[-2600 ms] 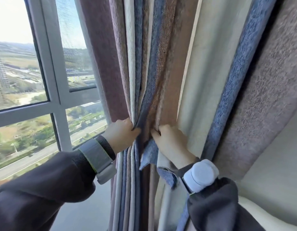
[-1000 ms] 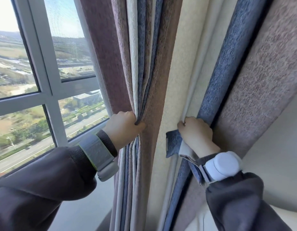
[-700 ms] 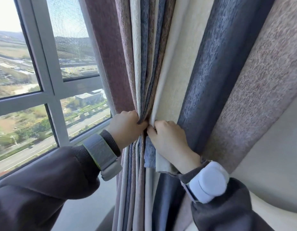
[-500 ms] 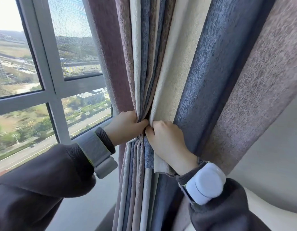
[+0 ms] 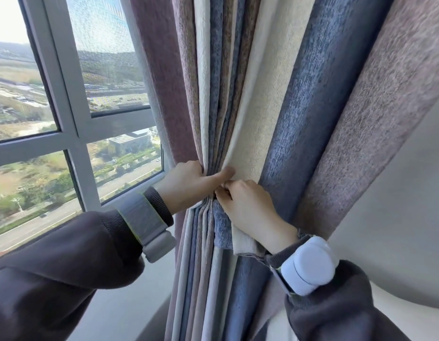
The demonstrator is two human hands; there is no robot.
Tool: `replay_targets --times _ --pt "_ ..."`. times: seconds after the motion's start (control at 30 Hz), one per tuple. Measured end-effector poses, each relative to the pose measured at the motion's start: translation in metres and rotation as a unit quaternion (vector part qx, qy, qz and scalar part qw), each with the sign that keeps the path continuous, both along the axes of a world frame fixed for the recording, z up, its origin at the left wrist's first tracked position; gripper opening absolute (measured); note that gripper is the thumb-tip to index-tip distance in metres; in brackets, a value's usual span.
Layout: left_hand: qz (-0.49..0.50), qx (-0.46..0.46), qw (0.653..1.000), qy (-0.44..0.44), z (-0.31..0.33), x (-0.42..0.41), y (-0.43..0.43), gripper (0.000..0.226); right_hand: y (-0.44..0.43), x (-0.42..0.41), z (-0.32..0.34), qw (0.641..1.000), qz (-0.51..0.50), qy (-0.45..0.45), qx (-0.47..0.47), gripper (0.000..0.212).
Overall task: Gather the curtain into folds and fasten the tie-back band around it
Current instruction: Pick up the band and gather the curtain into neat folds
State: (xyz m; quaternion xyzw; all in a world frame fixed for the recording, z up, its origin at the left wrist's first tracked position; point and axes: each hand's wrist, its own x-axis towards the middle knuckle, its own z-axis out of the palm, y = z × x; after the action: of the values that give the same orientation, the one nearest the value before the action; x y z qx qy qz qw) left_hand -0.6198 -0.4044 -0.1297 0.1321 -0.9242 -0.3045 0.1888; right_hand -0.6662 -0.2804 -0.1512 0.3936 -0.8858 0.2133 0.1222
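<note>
Here the striped curtain [image 5: 282, 99], in mauve, cream and blue bands, hangs beside the window [image 5: 73, 134] and is drawn in to a narrow waist at mid-height, with tight pleats fanning out above and below that point. The left hand [image 5: 188, 184] is clenched around the bunched folds on the window side, its thumb [image 5: 223, 174] stretched across the front onto the cream stripe. The right hand [image 5: 248, 205] sits just beside it, touching it, knuckles up, fingers curled shut on the next cream and blue fold. Beneath the right palm a short blue-and-cream flap of fabric [image 5: 232, 232] hangs over the pleats; it may be the tie-back band, though that cannot be told for sure, and nothing shows it wrapped around the bundle. Both arms wear dark sleeves; the left wrist carries a grey strap [image 5: 145, 227], the right a white rounded wrist device [image 5: 308, 265]. To the right of the curtain is a plain pale wall [image 5: 398, 193].
</note>
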Motion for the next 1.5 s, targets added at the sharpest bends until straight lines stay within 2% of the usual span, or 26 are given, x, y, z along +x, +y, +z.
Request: replay_targets --times 0.07,0.13,0.2,0.27,0.37,0.43,0.67,0.8,0.87,1.0,1.1,1.23,1.5 --pt "0.013 -0.035 0.999 0.024 -0.002 -0.003 0.001 0.056 0.011 -0.004 0.002 0.999 0.029 -0.041 0.001 0.035" --pt "0.021 -0.064 0.997 0.041 -0.006 -0.006 0.002 0.050 0.026 -0.010 0.004 0.999 0.013 -0.049 -0.017 0.044" --pt "0.020 -0.082 0.995 0.045 -0.008 -0.009 0.002 0.049 0.046 -0.017 0.005 0.997 -0.068 -0.021 -0.026 0.059" --pt "0.016 -0.090 0.995 0.047 -0.009 -0.012 0.001 0.047 0.065 -0.026 0.006 0.987 -0.161 -0.002 -0.020 0.065" --pt "0.008 -0.092 0.995 0.048 -0.009 -0.015 0.000 0.047 0.088 -0.041 0.008 0.959 -0.283 -0.018 0.017 0.075" --pt "0.009 -0.100 0.994 0.048 -0.009 -0.014 0.000 0.047 0.100 -0.047 0.010 0.943 -0.328 -0.040 0.035 0.081" --pt "0.025 -0.134 0.991 0.000 -0.008 -0.013 -0.005 0.043 0.138 -0.060 0.016 0.919 -0.376 -0.104 0.049 0.075" --pt "0.026 -0.129 0.991 0.014 -0.008 -0.014 -0.004 0.043 0.158 -0.055 0.018 0.910 -0.407 -0.076 0.035 0.074" --pt "0.017 -0.119 0.993 0.014 -0.008 -0.016 -0.001 0.044 0.161 -0.056 0.014 0.912 -0.406 -0.059 0.026 0.078" --pt "0.016 -0.114 0.993 0.009 -0.007 -0.014 0.002 0.038 0.137 -0.056 0.003 0.930 -0.363 -0.046 0.031 0.070" --pt "0.023 -0.110 0.993 0.023 -0.006 -0.011 0.004 0.048 0.118 -0.055 -0.001 0.940 -0.341 -0.028 0.007 0.057" --pt "0.022 -0.109 0.994 0.018 -0.006 -0.009 0.003 0.044 0.087 -0.046 -0.006 0.961 -0.275 -0.012 -0.006 0.039" --pt "0.026 -0.114 0.993 0.021 -0.004 -0.008 0.009 0.053 0.030 -0.017 -0.003 0.992 -0.125 -0.012 -0.018 0.048"
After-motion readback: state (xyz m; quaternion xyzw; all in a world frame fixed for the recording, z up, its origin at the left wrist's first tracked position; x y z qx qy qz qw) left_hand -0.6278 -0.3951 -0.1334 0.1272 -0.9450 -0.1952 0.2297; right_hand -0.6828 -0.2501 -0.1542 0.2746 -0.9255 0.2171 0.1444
